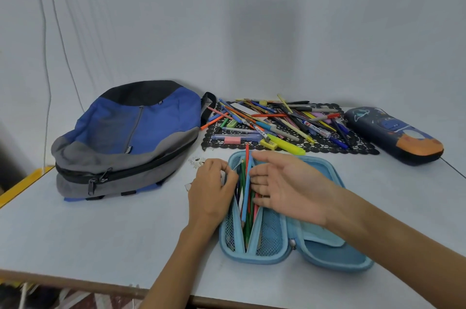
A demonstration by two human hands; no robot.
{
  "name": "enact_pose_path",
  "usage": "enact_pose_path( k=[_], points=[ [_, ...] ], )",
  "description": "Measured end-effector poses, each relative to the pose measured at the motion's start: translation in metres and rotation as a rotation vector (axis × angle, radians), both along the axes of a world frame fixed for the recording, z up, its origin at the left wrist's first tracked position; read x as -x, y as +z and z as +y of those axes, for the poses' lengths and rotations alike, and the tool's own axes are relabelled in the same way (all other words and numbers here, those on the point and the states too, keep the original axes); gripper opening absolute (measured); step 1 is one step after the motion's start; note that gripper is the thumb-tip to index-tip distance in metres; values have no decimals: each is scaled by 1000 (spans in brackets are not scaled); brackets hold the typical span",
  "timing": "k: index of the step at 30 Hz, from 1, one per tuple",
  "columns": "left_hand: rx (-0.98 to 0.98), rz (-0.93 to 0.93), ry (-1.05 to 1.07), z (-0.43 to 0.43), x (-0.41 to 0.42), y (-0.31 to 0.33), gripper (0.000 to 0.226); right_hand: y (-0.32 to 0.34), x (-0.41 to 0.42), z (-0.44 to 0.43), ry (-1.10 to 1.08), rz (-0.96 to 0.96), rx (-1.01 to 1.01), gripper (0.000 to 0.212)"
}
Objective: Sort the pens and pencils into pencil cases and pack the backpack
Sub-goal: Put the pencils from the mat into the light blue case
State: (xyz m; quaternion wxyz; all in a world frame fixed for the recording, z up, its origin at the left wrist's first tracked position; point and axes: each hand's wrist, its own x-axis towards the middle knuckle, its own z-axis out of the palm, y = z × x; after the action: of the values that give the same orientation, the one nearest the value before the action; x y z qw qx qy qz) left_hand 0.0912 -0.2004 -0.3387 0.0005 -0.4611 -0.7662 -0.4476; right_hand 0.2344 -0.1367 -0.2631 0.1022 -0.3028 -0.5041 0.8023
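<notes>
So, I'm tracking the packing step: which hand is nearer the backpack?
Left. The left hand grips the edge of the light blue case, beside the backpack; the right hand lies farther right, over its pencils.

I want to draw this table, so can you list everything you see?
backpack: one, blue, grey and black, table's left
light blue pencil case: one, open, front middle
sorted pencils: several, green, blue, red, inside it
dark pencil case: one, navy and orange, right
lace mat: one, black, back middle
pens and pencils: many, mixed colours, on mat
table: one, white
left hand: one, fingers gripping open case's edge
right hand: one, open, over its pencils
</notes>
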Motion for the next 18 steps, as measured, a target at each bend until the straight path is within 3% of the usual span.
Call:
enact_pose_path(
  k=[4, 6, 10, 13, 15, 18],
  points=[
    [3, 4, -17, 0, 1, -1, 7, 0, -3, 7, 47, 51, -60, 89],
    [5, 4, -21, 1, 2, -1, 7, 0, -2, 13, -2, 69, -152, 87],
    [5, 3, -24, 1, 2, -1, 8, 4, 6, 43, -72, -99, -688, 62],
    [1, -2, -30, 1, 2, -2, 8, -1, 15, 64, 71, -279, -1012, 72],
    [-1, -2, -30, 0, 3, -2, 8, -6, 21, 68, 150, -360, -1113, 83],
    [1, 4, -31, 0, 3, -3, 8, -19, 28, 61, 241, -447, -1287, 81]
  ],
)
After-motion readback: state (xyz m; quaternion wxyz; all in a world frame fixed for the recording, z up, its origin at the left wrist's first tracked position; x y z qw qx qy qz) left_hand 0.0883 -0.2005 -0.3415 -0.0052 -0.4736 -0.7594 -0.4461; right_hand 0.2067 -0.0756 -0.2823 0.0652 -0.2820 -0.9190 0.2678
